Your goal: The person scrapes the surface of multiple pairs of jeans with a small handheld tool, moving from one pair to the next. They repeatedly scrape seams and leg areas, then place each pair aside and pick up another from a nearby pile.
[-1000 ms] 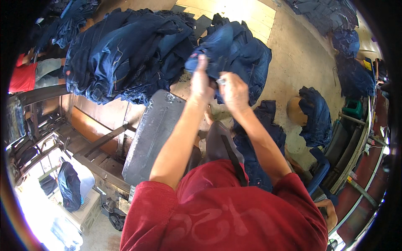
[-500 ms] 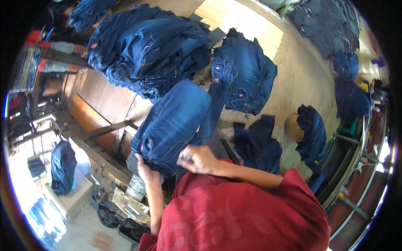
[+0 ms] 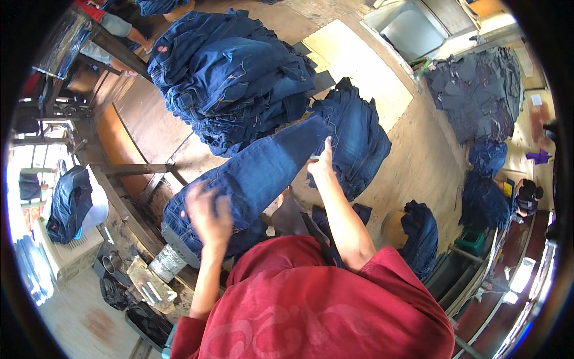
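Note:
A pair of dark blue jeans lies stretched along a narrow board in front of me. My left hand is blurred and rests on the near part of the leg with its fingers spread. My right hand reaches to the far end of the same jeans and pinches the fabric there, with something small between its fingers. A second heap of blue jeans lies just beyond my right hand. My red shirt fills the lower part of the view and hides the near end of the board.
A tall pile of folded blue jeans sits at the back left on a wooden table. Darker jeans lie on the floor at the right, near another person. A metal can stands at my lower left.
A second ago both hands held jeans up over the bare dark board. Now the jeans lie spread on it, my left hand low on the leg and my right at the far end.

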Demonstrator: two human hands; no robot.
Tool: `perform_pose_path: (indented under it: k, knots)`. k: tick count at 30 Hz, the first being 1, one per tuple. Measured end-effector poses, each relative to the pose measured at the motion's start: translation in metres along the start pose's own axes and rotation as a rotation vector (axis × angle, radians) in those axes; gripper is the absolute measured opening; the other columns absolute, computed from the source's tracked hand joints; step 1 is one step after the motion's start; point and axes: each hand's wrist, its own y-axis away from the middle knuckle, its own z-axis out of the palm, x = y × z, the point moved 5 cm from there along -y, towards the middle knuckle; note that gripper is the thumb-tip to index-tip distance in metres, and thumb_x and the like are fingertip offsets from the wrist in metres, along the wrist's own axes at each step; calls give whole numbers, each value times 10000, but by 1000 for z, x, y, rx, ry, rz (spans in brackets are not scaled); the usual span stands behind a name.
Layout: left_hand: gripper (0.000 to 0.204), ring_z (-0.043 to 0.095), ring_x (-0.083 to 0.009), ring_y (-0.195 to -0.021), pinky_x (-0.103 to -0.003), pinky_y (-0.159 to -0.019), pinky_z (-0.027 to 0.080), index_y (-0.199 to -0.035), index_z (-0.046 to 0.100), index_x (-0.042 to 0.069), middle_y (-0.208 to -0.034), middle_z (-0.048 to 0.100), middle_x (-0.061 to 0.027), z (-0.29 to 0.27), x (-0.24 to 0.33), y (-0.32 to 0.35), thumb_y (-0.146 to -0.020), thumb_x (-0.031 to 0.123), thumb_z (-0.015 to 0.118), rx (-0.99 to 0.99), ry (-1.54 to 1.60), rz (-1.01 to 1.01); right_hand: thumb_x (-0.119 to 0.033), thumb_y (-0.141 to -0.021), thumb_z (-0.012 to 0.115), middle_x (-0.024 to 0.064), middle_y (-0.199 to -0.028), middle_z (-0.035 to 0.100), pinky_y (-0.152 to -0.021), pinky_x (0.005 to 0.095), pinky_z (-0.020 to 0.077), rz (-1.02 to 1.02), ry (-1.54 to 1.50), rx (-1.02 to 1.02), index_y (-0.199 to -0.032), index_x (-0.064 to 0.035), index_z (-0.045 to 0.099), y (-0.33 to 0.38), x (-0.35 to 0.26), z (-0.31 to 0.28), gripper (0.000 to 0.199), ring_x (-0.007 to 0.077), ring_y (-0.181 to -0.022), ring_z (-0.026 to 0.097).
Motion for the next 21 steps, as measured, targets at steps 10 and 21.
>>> perform_pose_path:
  k: [10, 21]
  knots:
    - [1015, 208, -335, -1679, -667, -1343, 120, -1686, 399, 98, -1782, 322, -113, 192, 127, -31, -859, 509, 820, -647, -184, 387, -56, -935, 874, 94, -1171, 774, -942, 383, 572, -1129, 361, -97, -1178, -7, 722, 129, -190, 116, 291, 198, -996, 727]
    - [548, 657, -357, -1195, -606, -1024, 478, -1177, 725, 45, -1173, 723, -184, 267, 116, 54, -922, 530, 754, -241, -270, 201, 9, -864, 841, 71, -896, 751, -593, 359, 559, -1104, 1310, -1286, -1124, -86, 735, 297, 127, 141, 296, 176, -692, 719]
